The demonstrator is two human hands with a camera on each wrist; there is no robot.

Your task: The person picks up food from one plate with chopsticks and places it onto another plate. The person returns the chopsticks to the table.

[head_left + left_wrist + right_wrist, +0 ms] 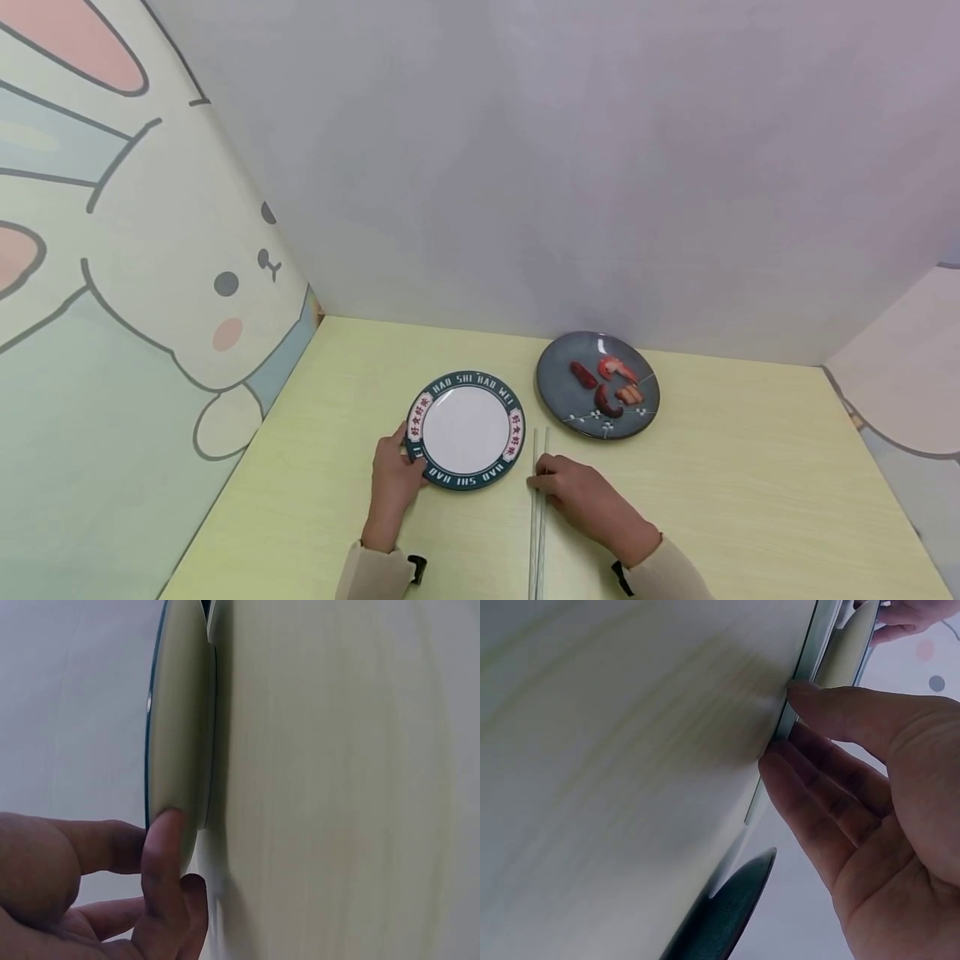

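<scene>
A white round plate [465, 429] with a dark green lettered rim lies left of centre. My left hand [396, 475] grips its lower left edge, thumb on top and fingers under the plate's pale underside [176, 742] in the left wrist view. Right of this plate, two long pale chopsticks [534, 533] lie side by side, pointing away from me. My right hand [588, 500] pinches them near their far part. In the right wrist view, thumb and fingertips close on the chopsticks [786, 720] right at the tabletop.
A dark blue-grey plate [557, 398] with a blossom pattern stands at the back right. It bears a shrimp [615, 367] and several small reddish-brown food pieces [582, 375]. A grey wall [525, 167] rises behind the pale yellow table [750, 467]; a rabbit-printed panel [165, 275] stands at left.
</scene>
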